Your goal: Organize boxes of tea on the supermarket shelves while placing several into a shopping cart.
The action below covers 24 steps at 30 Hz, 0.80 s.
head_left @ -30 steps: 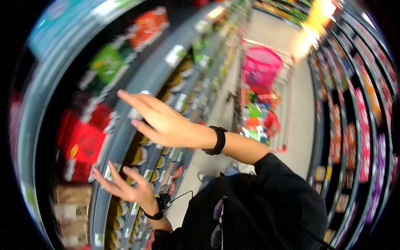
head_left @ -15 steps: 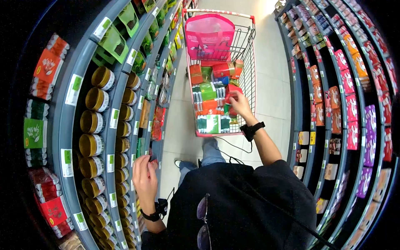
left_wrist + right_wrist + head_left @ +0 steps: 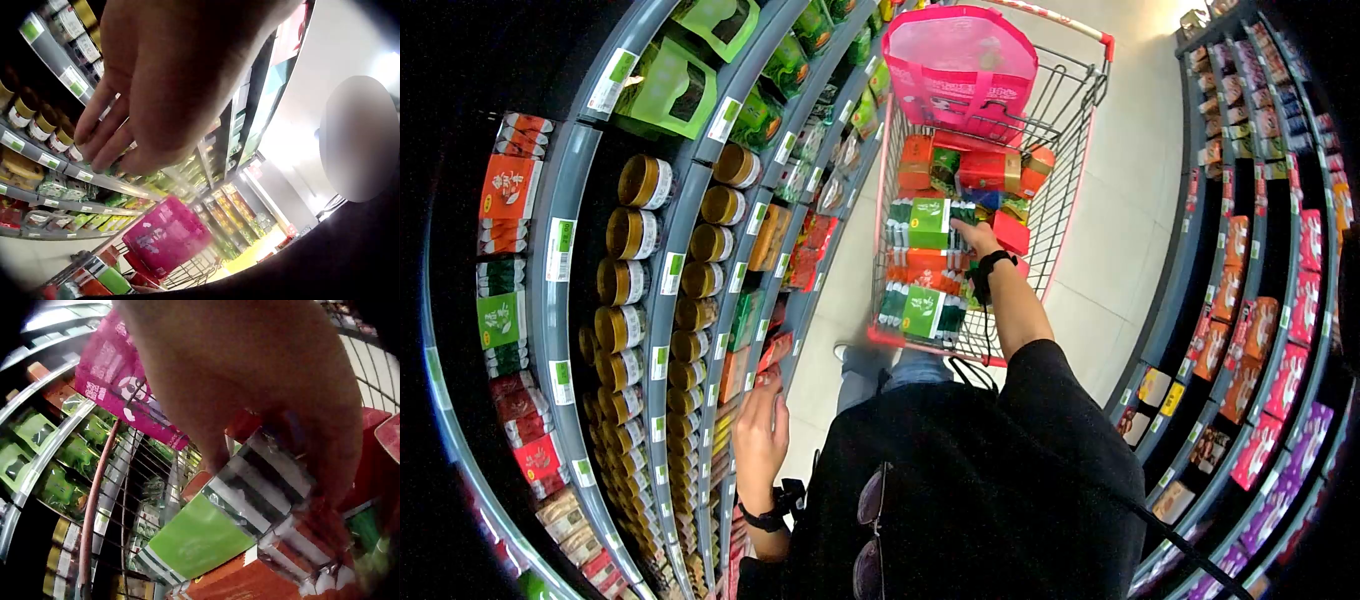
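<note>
The green-banded pack (image 3: 928,222) lies in the shopping cart (image 3: 887,338), its clear end showing silver and dark stripes. The right hand (image 3: 980,240) grips this end; the thumb sits on one side, the fingers on the other. An orange-banded pack (image 3: 928,268) lies alongside, followed by a second green-banded pack (image 3: 923,312) nearest the person. A red box (image 3: 1010,233) rests just beside the right hand. A pink bag (image 3: 960,85) stands at the cart's far end. The left hand (image 3: 760,435) (fingers relaxed, nothing visibly held) hangs near the shelving that carries gold-lidded jars (image 3: 620,283). Sunglasses (image 3: 870,497) hang on the black shirt (image 3: 980,470).
</note>
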{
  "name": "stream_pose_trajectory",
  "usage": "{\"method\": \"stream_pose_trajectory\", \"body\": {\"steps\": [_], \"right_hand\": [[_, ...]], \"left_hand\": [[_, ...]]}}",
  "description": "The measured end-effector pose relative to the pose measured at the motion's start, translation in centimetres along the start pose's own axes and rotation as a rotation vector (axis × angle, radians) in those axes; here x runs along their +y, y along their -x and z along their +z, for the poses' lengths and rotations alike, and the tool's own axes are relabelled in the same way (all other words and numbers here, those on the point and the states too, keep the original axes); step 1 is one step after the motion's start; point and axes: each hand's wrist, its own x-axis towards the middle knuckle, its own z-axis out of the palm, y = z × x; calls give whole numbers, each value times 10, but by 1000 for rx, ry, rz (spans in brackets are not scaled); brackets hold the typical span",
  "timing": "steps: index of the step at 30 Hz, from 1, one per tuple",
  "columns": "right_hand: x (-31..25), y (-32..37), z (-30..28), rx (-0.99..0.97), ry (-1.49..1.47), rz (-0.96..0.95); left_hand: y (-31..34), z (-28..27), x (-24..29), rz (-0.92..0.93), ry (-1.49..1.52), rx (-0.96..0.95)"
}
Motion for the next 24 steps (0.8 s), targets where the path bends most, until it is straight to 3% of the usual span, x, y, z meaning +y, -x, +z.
{"method": "stream_pose_trajectory", "body": {"steps": [5, 9, 11, 16, 21, 22, 24], "right_hand": [[-14, 38, -29, -176, -451, -1], [-13, 56, -63, -272, -432, -106], [-18, 93, -87, -296, -478, -315], [-41, 180, -134, -201, -527, -439], [-74, 248, -150, -256, -620, -783], [-88, 270, -150, -294, -655, -849], [-91, 280, -152, -334, -570, -832]], "left_hand": [[-16, 2, 10, -33, -20, 7], [-50, 10, 15, 33, 10, 20], [-68, 16, 17, 91, 26, 38], [-113, 28, 33, 153, 176, 36], [-141, 35, 43, 23, 618, -14], [-142, 35, 44, 71, 729, -26], [-145, 34, 40, 113, 918, 2]]}}
